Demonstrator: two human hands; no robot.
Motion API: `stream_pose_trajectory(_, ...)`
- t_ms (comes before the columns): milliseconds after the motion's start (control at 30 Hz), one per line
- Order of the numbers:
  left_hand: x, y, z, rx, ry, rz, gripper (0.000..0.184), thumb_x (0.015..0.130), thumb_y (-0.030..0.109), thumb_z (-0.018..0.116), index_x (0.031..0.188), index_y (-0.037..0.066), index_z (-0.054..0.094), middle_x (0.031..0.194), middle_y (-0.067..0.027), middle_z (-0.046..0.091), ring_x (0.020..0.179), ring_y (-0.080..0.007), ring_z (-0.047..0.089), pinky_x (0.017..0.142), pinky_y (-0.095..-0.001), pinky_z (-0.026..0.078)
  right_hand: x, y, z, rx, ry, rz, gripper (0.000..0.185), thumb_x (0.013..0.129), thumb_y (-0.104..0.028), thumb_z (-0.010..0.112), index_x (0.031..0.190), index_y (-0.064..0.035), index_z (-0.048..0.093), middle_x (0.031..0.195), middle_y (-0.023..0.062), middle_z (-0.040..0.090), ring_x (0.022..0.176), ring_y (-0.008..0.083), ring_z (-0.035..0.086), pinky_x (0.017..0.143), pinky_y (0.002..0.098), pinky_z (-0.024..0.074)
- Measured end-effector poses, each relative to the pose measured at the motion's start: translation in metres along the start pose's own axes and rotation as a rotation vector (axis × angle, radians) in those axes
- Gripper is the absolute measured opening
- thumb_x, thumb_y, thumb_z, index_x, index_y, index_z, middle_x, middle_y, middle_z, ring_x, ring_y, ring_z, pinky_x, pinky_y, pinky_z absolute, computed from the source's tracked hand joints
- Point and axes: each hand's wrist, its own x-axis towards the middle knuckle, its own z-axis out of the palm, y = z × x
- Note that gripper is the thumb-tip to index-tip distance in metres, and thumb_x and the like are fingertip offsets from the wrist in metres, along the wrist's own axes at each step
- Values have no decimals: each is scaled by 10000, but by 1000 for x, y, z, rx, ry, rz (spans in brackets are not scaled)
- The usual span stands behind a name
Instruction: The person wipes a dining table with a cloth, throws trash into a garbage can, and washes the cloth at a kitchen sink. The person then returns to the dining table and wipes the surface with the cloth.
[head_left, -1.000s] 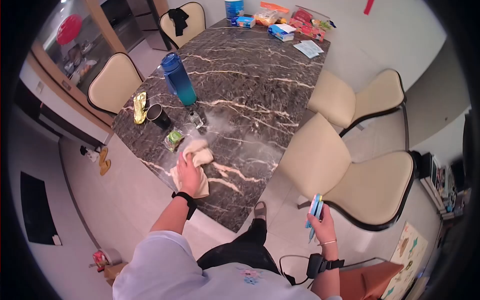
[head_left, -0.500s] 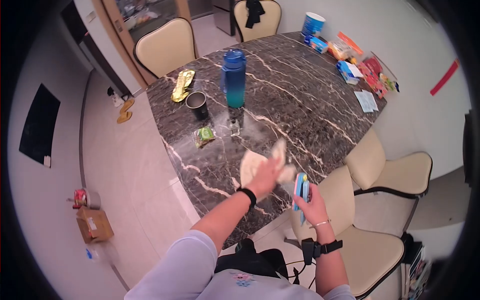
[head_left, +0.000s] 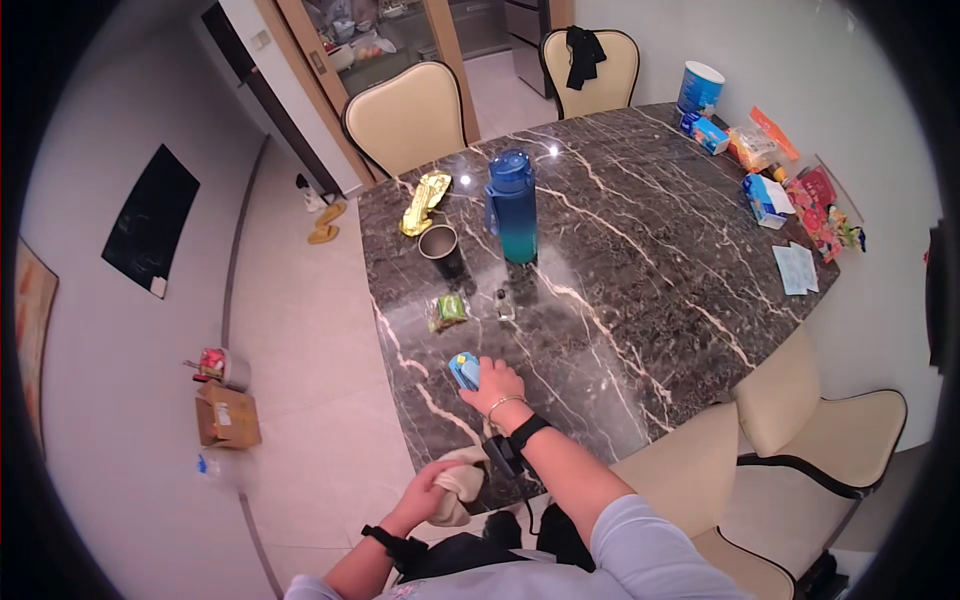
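Note:
My left hand [head_left: 420, 502] is closed around a beige cloth [head_left: 460, 488], bunched up at the table's near left edge. My right hand [head_left: 499, 386] reaches over the near left part of the table and grips a small light-blue object [head_left: 465, 371] with a yellow mark; its exact kind is unclear. I cannot tell whether that object touches the tabletop. Beyond it lie a green snack packet [head_left: 449, 310] and a small clear glass bottle [head_left: 505, 305]. A dark cup [head_left: 441, 252] and a tall blue-green water bottle [head_left: 512, 207] stand farther back.
The dark marble table [head_left: 620, 300] has a crumpled gold wrapper [head_left: 426, 203] at its far left. At the right edge are a blue tub [head_left: 700, 88], small boxes, snack bags and papers [head_left: 796, 269]. Beige chairs [head_left: 407, 115] surround it. A cardboard box [head_left: 228, 415] sits on the floor.
My left hand has pulled the cloth back from the tabletop to the near edge. My right hand has carried the light-blue object leftward over the table. The view has shifted.

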Motion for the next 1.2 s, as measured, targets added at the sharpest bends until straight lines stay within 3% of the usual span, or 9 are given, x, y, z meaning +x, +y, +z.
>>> stream_pose_trajectory(233,45,75,32,-651,108,-61,523,908,115,506,1401,71,335,1346,-124,449,1240,-236,454,1002,-371,413,-67,56,-76,495,34,-355,747,799,-378,666,1401,-88,332,1297,179,453,1229,337,417,1044,407,320)
stream_pose_trajectory(333,84,117,85,-961,-259,132,736,947,361,473,1494,112,50,1541,-99,84,1395,-247,211,1136,-401,170,-97,91,-95,664,60,-492,777,786,-234,710,1425,-79,296,1380,196,382,1287,343,364,1073,403,291)
stream_pose_trajectory(367,96,128,94,-630,-322,211,746,965,396,429,1495,118,-16,1555,-95,-21,1417,-251,146,1145,-389,80,-104,98,-107,632,110,-454,771,777,-216,716,1414,-69,307,1375,195,389,1283,340,372,1066,397,306)
stream_pose_trajectory(467,118,140,90,-250,-365,353,693,979,287,441,1493,102,14,1514,-149,223,1397,-261,212,1129,-364,146,-114,123,-147,535,299,-354,761,731,-169,737,1378,-71,348,1367,203,401,1269,366,389,1034,392,357)
stream_pose_trajectory(600,118,106,70,58,-202,192,585,914,324,571,1392,55,367,1406,-177,393,1305,-311,363,1058,-426,303,-110,140,-137,103,140,-426,701,761,-275,688,1380,-172,375,1475,109,300,1350,323,290,1072,528,246)
stream_pose_trajectory(667,105,94,60,395,-131,-159,592,807,350,690,1271,40,493,1332,-208,439,1225,-358,424,1002,-459,359,-89,181,-88,-118,99,-477,682,769,-300,672,1380,-206,383,1487,73,286,1365,305,265,1070,558,218)
stream_pose_trajectory(800,85,53,59,1029,194,-5,879,604,406,819,1307,48,432,1291,-280,423,1188,-449,414,981,-495,366,0,204,-68,-359,74,-594,592,830,-311,586,1387,-276,388,1507,17,264,1390,269,223,1075,588,185)
stream_pose_trajectory(1000,87,45,78,1190,141,-174,1101,524,485,839,1359,-27,337,1369,-322,334,1227,-471,377,1027,-494,328,149,164,-93,-267,260,-364,524,873,-297,523,1377,-254,386,1492,44,286,1382,296,231,1078,601,164)
stream_pose_trajectory(1200,85,41,74,1178,117,-130,1148,516,512,834,1365,-52,305,1364,-337,328,1242,-469,363,1047,-469,319,58,182,-65,-248,198,-488,531,855,-289,523,1369,-250,395,1455,53,337,1374,298,254,1059,622,184)
